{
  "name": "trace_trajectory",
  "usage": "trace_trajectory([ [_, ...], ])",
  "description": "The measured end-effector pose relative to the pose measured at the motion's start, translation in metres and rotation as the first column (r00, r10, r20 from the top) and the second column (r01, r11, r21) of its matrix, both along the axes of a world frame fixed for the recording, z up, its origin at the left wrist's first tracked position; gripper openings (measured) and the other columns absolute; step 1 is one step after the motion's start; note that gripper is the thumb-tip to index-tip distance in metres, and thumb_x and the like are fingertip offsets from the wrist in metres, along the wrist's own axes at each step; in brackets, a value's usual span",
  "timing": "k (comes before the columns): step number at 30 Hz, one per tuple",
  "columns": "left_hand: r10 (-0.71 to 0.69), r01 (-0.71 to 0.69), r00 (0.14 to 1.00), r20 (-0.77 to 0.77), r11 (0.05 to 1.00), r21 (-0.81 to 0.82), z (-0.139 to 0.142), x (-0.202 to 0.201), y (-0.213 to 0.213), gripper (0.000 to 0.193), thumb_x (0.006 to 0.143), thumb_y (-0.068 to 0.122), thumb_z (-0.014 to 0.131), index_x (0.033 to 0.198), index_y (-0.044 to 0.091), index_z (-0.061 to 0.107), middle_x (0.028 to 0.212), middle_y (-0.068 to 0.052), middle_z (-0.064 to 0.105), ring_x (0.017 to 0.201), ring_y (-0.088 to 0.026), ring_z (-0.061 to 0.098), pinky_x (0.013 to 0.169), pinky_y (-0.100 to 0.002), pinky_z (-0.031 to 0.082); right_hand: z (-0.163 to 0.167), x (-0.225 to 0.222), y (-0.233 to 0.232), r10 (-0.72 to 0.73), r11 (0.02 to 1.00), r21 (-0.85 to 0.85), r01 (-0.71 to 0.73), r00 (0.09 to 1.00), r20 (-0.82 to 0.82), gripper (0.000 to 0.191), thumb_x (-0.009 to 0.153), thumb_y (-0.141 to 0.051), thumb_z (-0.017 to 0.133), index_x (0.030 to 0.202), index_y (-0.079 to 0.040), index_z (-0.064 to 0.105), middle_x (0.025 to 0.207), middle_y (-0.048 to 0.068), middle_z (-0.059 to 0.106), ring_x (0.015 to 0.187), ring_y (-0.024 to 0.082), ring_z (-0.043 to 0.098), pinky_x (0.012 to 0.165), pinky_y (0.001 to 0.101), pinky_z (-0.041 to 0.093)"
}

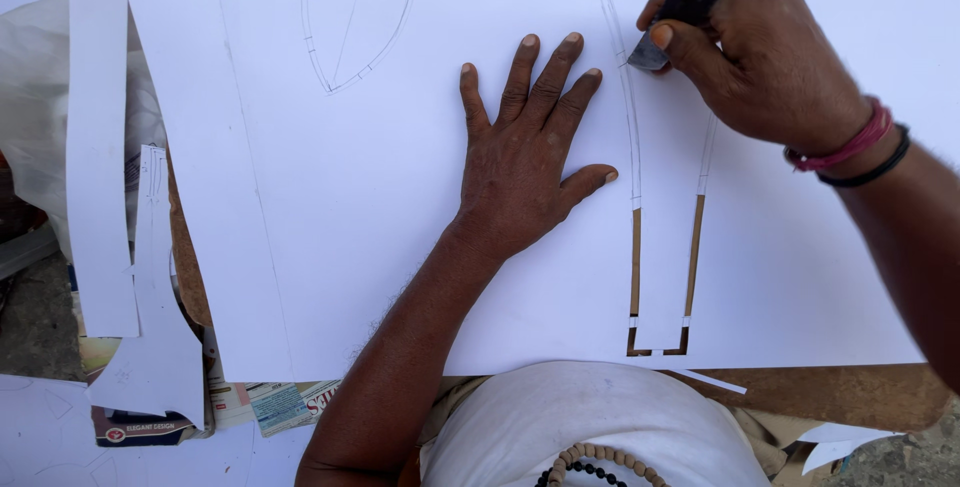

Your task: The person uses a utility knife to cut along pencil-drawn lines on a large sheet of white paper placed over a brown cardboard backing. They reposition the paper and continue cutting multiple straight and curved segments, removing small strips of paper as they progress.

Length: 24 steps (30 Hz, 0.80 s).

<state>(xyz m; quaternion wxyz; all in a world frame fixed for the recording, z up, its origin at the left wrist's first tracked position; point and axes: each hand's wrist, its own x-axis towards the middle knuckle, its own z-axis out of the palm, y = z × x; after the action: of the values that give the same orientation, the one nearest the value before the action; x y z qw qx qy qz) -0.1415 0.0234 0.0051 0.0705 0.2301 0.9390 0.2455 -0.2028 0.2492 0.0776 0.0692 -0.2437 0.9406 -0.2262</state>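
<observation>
A large white sheet of card lies on a brown board, with pencilled curved outlines drawn on it. My left hand presses flat on the sheet, fingers spread, just left of a long narrow strip shape. My right hand grips a dark-handled cutting knife, its blade tip on the left pencil line of the strip near the top. Lower down, the strip's two sides are cut through and the brown board shows in the slits. A leaf-shaped outline is drawn at the upper left of the sheet.
White offcut strips and cut paper pieces lie at the left over a plastic bag and printed papers. The brown board edge shows at the bottom right. A thin paper sliver lies by the sheet's front edge.
</observation>
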Motion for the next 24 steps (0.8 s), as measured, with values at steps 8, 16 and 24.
trace_trajectory([
  [8,0.016,-0.016,1.000,0.003,1.000,-0.011,0.005,0.000,0.002,0.093,0.084,0.061,0.077,0.158,0.020,0.038,0.171,-0.003,0.012,0.159,-0.026,-0.001,0.122,-0.074,-0.011,-0.027,0.060,0.004,-0.254,0.895,-0.356,0.270,0.963,0.094,0.021,0.115,-0.014,0.057,0.118,0.005,0.067,0.084,0.011,0.074,0.075,0.017,0.073,0.064,0.0282,0.056],
  [16,0.018,-0.016,0.999,-0.036,0.998,0.057,0.005,0.003,0.005,0.093,0.084,0.050,0.082,0.159,0.020,0.037,0.171,-0.005,0.015,0.159,-0.027,0.002,0.123,-0.074,-0.010,-0.026,0.131,0.003,-0.227,0.852,-0.425,0.307,0.947,0.227,0.021,0.104,-0.015,0.059,0.115,-0.001,0.071,0.089,0.009,0.075,0.068,0.012,0.068,0.055,0.0253,0.052],
  [24,-0.095,0.098,0.995,-0.033,0.992,0.077,0.017,0.015,0.005,0.053,0.094,0.033,0.075,0.143,0.017,0.061,0.169,-0.003,0.026,0.160,-0.026,0.009,0.126,-0.072,-0.005,-0.036,0.162,0.021,-0.178,0.715,-0.603,0.353,0.927,0.331,0.022,0.106,-0.017,0.059,0.117,0.000,0.069,0.099,0.010,0.077,0.091,0.018,0.075,0.076,0.0289,0.062],
])
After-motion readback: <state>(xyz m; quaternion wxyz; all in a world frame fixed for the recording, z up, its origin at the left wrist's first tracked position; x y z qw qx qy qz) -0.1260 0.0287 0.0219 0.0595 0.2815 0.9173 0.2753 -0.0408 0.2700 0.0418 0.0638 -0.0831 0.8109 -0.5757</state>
